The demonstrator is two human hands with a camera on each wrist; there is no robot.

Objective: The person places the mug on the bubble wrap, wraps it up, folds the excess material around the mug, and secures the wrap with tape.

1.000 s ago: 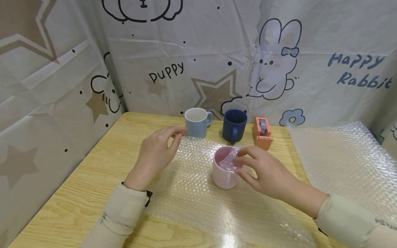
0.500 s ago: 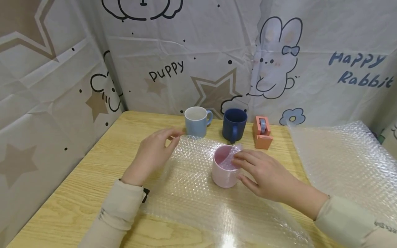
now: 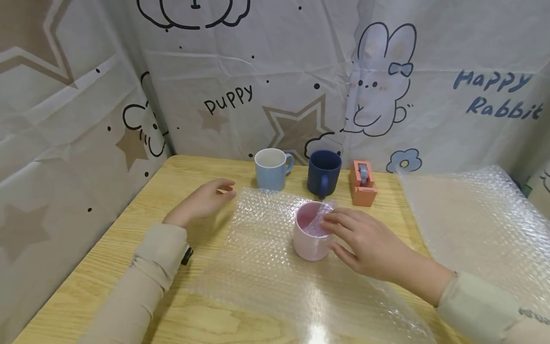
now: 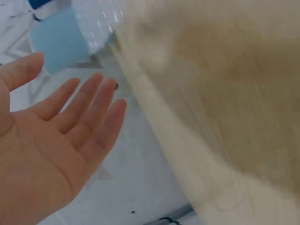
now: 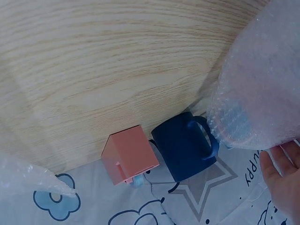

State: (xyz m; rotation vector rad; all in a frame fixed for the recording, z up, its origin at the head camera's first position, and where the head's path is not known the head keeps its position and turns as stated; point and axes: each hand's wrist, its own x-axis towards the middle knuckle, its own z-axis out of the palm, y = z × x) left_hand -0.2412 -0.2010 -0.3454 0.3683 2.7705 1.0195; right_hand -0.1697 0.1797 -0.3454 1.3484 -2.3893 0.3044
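Plainly, we saw the fingers of the right hand bent over the pink mug's rim at three o'clock, grasping the bubble wrap there, with the thumb lower down the outside. A flap of that sheet dipped into the mouth of the pink mug, which stood upright on the sheet. The left hand held nothing: at ten o'clock from the mug, just beyond the sheet's edge, its fingers were loosely extended, and we saw its bare palm in the left wrist view.

Outward from the pink mug, we found a light blue mug at eleven o'clock, a dark blue mug just past twelve and an orange tape dispenser between one and two. A second bubble sheet lay at three. We had the wooden table under everything and a printed cloth hanging behind at twelve.
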